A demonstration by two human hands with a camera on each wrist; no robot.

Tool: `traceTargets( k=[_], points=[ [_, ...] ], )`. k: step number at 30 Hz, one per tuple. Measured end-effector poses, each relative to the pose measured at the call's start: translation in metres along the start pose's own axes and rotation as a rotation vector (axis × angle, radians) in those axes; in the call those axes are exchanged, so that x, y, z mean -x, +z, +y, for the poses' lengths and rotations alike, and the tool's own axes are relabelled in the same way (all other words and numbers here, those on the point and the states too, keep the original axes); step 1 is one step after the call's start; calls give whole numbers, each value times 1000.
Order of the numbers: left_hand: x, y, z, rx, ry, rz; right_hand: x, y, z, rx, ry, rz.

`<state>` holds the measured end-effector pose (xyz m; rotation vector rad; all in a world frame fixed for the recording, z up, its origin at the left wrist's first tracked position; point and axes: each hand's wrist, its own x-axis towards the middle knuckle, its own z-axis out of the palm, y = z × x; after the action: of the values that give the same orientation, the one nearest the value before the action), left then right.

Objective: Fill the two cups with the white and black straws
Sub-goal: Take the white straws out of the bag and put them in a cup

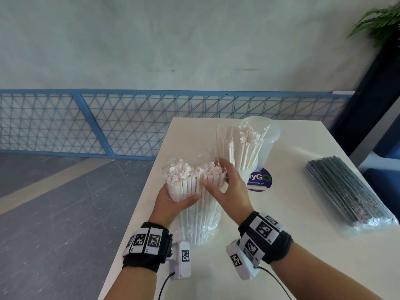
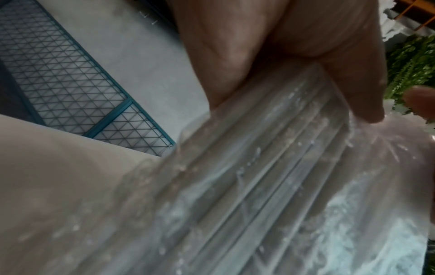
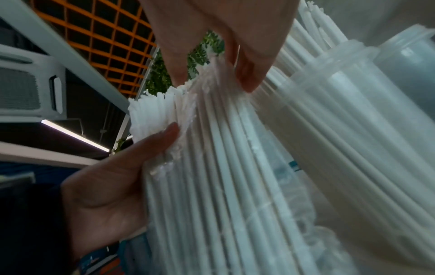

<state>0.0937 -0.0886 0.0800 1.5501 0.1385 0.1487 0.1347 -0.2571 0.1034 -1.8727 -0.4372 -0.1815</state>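
Observation:
A clear plastic bag of white straws (image 1: pixel 194 215) stands upright on the white table (image 1: pixel 303 263). My left hand (image 1: pixel 179 202) grips the bag (image 2: pixel 259 186) around its upper half. My right hand (image 1: pixel 218 178) reaches into the bag's open top, thumb and fingers pinching a clump of white straws (image 3: pixel 212 167). Just behind it a clear cup with a purple label (image 1: pixel 259 179) holds several white straws (image 1: pixel 249 146). A second clear cup (image 1: pixel 269 135) stands behind that one, its contents hidden. A sealed pack of black straws (image 1: pixel 346 191) lies at the right.
The table's left edge (image 1: pixel 138 204) runs close beside my left wrist, with grey floor below. A blue mesh fence (image 1: pixel 86 122) and a pale wall stand beyond the table. A dark pillar and a green plant (image 1: pixel 381 22) are at the far right.

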Motion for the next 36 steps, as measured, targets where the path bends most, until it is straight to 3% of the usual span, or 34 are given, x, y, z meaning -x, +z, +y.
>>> traceTargets(
  k=[2, 8, 13, 16, 18, 21, 24, 29, 33, 36],
  points=[
    [1, 0, -2, 10, -6, -27, 0, 3, -2, 21, -12, -12],
    [4, -6, -10, -25, -32, -65, 7, 12, -3, 78, -252, 92],
    [5, -9, -12, -37, -62, -72, 0, 12, -5, 86, -278, -25],
    [5, -10, -13, -55, -60, -92, -7, 10, -7, 274, -477, 34],
    [4, -10, -13, -61, -57, -94, -10, 9, -7, 332, -553, -28],
    [2, -10, -15, -42, -70, -93, -14, 9, -6, 284, -426, -110],
    [1, -10, -16, -31, -79, -103, -13, 6, -5, 168, -288, -69],
    [2, -11, -22, 5, -91, -82, -6, 5, 0, 45, 40, -168],
    [0, -11, -28, -3, -94, -101, 0, 8, 11, 10, 179, -256],
    [1, -6, -29, 14, -81, -83, 5, 12, 16, -49, 269, -207]
  ],
)
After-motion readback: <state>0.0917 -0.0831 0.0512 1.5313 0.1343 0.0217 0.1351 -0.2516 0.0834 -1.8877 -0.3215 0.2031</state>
